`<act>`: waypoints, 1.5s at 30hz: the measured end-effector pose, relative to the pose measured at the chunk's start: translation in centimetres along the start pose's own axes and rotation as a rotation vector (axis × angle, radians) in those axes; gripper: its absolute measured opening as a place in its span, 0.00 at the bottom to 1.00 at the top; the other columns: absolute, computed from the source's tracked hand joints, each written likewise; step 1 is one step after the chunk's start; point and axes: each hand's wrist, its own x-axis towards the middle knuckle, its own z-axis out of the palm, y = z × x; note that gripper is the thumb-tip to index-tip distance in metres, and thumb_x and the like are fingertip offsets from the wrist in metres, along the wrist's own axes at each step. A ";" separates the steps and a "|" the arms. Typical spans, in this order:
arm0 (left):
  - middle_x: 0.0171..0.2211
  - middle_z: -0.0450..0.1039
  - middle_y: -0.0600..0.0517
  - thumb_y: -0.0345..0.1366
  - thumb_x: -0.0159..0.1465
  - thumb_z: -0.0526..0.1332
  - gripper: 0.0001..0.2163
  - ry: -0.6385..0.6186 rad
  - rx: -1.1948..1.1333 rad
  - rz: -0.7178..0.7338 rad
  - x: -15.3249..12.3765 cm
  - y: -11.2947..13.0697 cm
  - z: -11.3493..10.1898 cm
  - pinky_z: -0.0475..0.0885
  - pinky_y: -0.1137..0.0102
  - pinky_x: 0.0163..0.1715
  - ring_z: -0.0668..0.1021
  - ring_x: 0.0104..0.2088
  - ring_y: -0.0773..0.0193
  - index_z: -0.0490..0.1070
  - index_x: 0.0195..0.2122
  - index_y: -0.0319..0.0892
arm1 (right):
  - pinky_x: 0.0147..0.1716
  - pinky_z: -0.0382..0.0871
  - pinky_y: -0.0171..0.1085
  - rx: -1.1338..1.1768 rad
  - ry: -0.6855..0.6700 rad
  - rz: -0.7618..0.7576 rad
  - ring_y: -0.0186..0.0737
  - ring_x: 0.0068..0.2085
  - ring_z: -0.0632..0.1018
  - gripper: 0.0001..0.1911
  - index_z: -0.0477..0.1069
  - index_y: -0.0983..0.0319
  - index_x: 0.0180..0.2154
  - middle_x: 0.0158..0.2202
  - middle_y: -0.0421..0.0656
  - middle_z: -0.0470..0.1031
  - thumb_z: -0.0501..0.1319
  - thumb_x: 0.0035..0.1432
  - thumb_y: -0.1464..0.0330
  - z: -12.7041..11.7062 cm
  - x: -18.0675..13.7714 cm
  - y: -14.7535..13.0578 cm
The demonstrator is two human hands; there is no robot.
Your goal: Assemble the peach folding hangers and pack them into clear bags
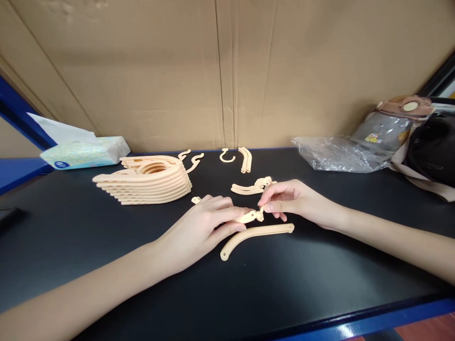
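Observation:
My left hand (213, 220) is closed around a beige plastic hanger arm (246, 218), whose holed end sticks out past the fingertips. My right hand (289, 201) pinches a small beige hanger piece (260, 215) against that end; its upper part is hidden by the fingers, so I cannot tell if the two are joined. Just in front of both hands lies a loose curved hanger arm (258, 234). Behind the right fingers are more beige hanger parts (249, 188), lying close together.
A stack of beige hangers (152, 187) stands at left, with hooked pieces (195, 162) beside it. Farther back lie a hook (227, 156) and curved arms (245, 160). A tissue pack (85, 151) is at back left; a plastic bag (337, 154), bottle (382, 130) and black bag (433, 151) are right.

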 end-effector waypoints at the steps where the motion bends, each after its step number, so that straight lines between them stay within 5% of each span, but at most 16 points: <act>1: 0.31 0.67 0.54 0.40 0.72 0.51 0.14 0.003 -0.001 0.009 0.0 0.0 0.0 0.59 0.70 0.34 0.70 0.33 0.65 0.72 0.54 0.48 | 0.24 0.65 0.32 -0.006 -0.010 0.005 0.29 0.25 0.70 0.06 0.78 0.60 0.32 0.28 0.37 0.77 0.69 0.53 0.65 0.0 0.0 0.0; 21: 0.29 0.66 0.55 0.36 0.72 0.53 0.10 0.109 0.167 0.200 -0.2 -0.2 0.5 0.58 0.70 0.31 0.68 0.29 0.67 0.73 0.45 0.41 | 0.20 0.62 0.31 -0.113 0.054 -0.015 0.28 0.23 0.68 0.09 0.79 0.62 0.32 0.28 0.39 0.75 0.68 0.53 0.63 0.3 0.2 0.1; 33: 0.33 0.67 0.52 0.28 0.70 0.51 0.11 0.048 0.083 0.124 -0.1 0.8 0.0 0.61 0.67 0.35 0.68 0.34 0.63 0.70 0.48 0.36 | 0.28 0.68 0.32 -0.031 0.077 -0.018 0.28 0.27 0.71 0.07 0.79 0.60 0.34 0.30 0.38 0.74 0.68 0.54 0.63 -0.2 0.1 0.2; 45: 0.38 0.68 0.51 0.30 0.73 0.48 0.09 0.015 0.120 0.076 -0.4 0.4 0.1 0.63 0.67 0.36 0.69 0.35 0.63 0.64 0.49 0.40 | 0.30 0.69 0.32 0.015 0.066 -0.007 0.28 0.28 0.71 0.07 0.79 0.60 0.33 0.30 0.38 0.74 0.69 0.53 0.64 -0.4 -0.1 0.0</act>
